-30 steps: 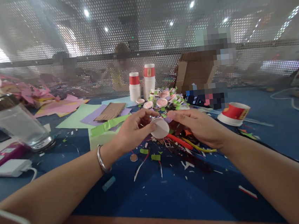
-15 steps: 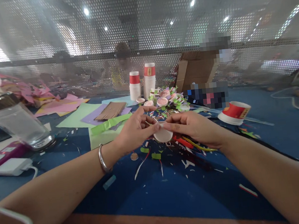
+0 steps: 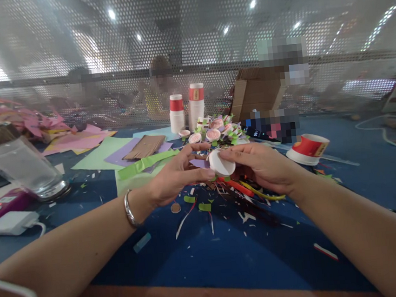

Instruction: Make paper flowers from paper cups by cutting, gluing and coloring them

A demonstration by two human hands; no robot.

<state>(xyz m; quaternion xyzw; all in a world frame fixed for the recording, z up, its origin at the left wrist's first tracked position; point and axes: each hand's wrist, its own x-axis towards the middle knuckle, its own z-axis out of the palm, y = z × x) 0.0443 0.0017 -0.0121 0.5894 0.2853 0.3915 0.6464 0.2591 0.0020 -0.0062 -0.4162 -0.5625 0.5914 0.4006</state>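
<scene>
Above the blue table, my right hand (image 3: 255,166) pinches a white cup bottom (image 3: 218,164), a round paper disc with a raised rim, tilted towards me. My left hand (image 3: 181,173) is at the disc's left side with thumb and fingers apart; its thumb tip is close to the rim, and I cannot tell if it touches. A purple paper piece (image 3: 199,163) shows between the left thumb and fingers; whether it is joined to the disc is unclear. Behind my hands lies a cluster of paper flowers (image 3: 214,134) with pink round centres and purple and green petals.
Stacked paper cups (image 3: 197,106) stand at the back. A cut red-and-white cup (image 3: 308,149) lies right. Coloured paper (image 3: 96,153), corrugated cardboard (image 3: 145,146) and a glass (image 3: 27,160) are left. Orange-handled scissors (image 3: 240,189) and paper scraps (image 3: 246,216) lie under my hands.
The disc has turned and tilted up, shifting slightly right in my right hand. My left fingers have spread apart from their pinch at its edge.
</scene>
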